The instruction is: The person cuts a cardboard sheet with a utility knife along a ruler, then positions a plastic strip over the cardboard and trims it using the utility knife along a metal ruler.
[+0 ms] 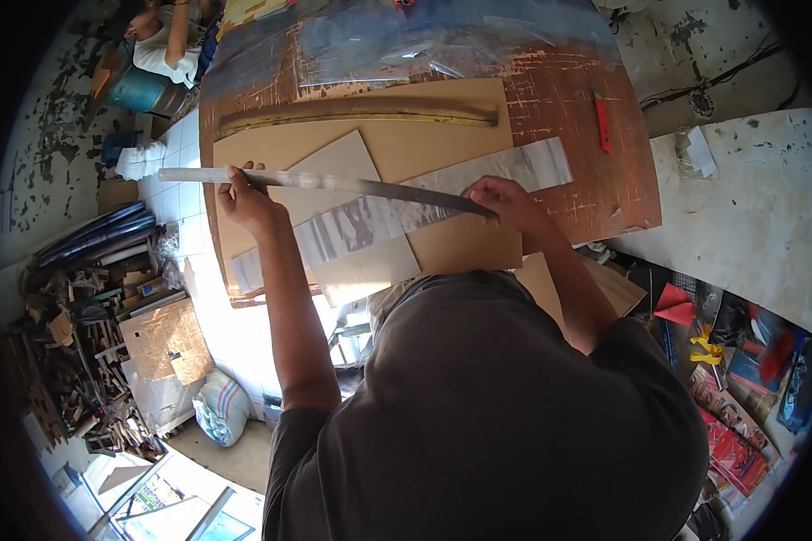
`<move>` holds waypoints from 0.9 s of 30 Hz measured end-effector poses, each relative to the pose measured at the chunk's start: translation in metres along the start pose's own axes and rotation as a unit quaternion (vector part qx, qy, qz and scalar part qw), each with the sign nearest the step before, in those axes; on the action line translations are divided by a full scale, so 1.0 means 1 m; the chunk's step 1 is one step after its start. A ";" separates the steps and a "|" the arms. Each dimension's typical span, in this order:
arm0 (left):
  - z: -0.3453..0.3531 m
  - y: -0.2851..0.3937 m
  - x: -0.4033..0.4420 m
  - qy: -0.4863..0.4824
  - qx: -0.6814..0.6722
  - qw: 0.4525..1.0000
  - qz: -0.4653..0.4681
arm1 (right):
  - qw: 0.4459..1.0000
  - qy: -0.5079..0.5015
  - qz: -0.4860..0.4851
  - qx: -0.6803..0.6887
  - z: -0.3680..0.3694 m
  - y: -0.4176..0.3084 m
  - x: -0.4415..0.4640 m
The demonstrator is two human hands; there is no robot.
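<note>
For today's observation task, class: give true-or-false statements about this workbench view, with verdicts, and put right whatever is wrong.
1. The left hand and right hand hold the same long thin strip. True.
2. The grey patterned strip lies on the floor. False: it lies on the table, partly across the brown board.
3. Part of the long thin strip sticks out beyond the left hand. True.
4. The red tool lies to the left of the brown board. False: it lies to its right.
5. The person's sleeves reach the wrists. False: both forearms are bare.
</note>
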State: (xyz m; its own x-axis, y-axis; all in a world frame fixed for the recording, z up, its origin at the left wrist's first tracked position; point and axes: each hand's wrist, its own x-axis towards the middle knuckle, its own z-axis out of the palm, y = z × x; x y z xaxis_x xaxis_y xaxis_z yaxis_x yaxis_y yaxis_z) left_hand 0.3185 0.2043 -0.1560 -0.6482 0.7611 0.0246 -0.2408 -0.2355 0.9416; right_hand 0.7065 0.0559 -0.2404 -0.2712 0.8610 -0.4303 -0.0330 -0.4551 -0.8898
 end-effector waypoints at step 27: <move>-0.063 -0.123 -0.100 -0.047 0.013 0.950 -0.307 | 0.817 0.471 -0.093 -0.318 -0.125 0.013 0.030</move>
State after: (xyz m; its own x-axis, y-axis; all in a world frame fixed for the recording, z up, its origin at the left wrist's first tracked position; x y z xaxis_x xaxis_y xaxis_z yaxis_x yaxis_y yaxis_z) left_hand 0.3676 0.1192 -0.2950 -0.3228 0.8013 -0.5037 -0.5342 0.2851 0.7958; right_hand 0.8181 0.1036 -0.2838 0.5529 0.8309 0.0627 0.5985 -0.3437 -0.7236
